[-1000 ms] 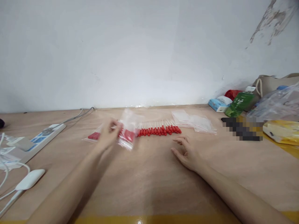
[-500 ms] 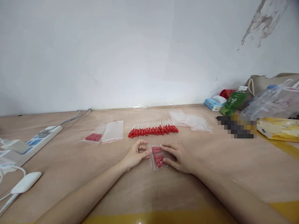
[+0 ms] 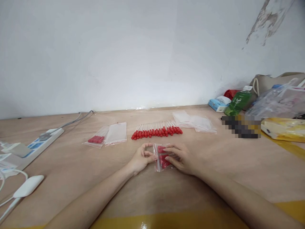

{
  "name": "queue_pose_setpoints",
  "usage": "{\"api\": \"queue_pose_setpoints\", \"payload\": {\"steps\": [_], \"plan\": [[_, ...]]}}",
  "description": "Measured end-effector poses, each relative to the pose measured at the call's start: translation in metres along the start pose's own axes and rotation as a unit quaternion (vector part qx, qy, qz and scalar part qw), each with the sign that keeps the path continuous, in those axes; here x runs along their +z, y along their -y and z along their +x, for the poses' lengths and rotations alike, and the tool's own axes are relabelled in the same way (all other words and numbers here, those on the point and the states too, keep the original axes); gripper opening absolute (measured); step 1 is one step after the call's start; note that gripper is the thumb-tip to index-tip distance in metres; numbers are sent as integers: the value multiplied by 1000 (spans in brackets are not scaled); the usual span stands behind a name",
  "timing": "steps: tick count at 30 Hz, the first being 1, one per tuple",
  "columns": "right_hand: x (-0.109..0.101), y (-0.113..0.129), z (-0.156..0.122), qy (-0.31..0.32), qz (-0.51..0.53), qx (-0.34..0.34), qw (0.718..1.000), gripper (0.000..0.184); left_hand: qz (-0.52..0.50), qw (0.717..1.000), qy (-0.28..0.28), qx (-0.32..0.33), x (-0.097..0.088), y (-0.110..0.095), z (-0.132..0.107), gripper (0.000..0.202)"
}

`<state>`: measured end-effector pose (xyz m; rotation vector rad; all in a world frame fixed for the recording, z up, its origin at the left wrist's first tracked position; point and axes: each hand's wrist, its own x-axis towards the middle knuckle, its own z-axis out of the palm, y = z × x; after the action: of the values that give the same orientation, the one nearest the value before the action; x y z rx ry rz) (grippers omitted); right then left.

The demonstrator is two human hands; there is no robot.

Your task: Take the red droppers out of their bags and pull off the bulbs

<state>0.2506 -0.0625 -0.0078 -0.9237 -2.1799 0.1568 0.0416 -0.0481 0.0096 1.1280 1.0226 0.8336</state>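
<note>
- A flat, clear plastic zip bag (image 3: 165, 163) holding thin sticks with rounded red tips was placed on the brown, wood-toned worktop (image 3: 124, 187), between the far edge and the near edge; its zip side was turned to the left.
- The red tips inside were gathered toward that zip side, and the sticks were partly covered by the right hand.
- The zip side was touched by the thumb of the left hand (image 3: 141, 159); the forefinger was curved toward the bag's far corner. Whether the plastic was pinched cannot be told.
- The right hand (image 3: 185, 158) was laid over the bag, its thumb and forefinger spread apart on the plastic; whether a grip was taken underneath cannot be told.
- Beyond the hands, nearer the far edge, a row of pale sticks with red tips (image 3: 156, 132) was laid side by side, the tips pointed toward the near edge.
- Left of the row, a flat, translucent zip bag (image 3: 116, 134) was set just beside a filled clear bag with red tips (image 3: 96, 140).
- Right of the row, flat translucent bags (image 3: 205, 124) were spread in overlapping piles.
- Toward the left edge, a long white power strip with blue sockets (image 3: 35, 145) was seen.
- Toward the far right corner, a green plastic bottle with a white cap (image 3: 239, 102) was leaned beside a blue tissue pack (image 3: 217, 104).
</note>
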Motion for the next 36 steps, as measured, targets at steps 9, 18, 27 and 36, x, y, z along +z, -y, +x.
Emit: {"api": "queue_pose_setpoints", "payload": {"steps": [9, 18, 27, 36], "plan": [[-4, 14, 42, 76, -139, -202, 967, 32, 31, 993, 70, 85, -3, 4, 7, 56], [4, 3, 48, -8, -142, -295, 945, 17, 37, 991, 82, 95, -6, 6, 3, 56], [14, 0, 42, -21, -165, -283, 945, 18, -3, 986, 127, 108, -13, 7, 8, 47], [16, 2, 39, -34, -117, -276, 954, 18, 6, 989, 67, 129, -7, 8, 7, 39]]}}
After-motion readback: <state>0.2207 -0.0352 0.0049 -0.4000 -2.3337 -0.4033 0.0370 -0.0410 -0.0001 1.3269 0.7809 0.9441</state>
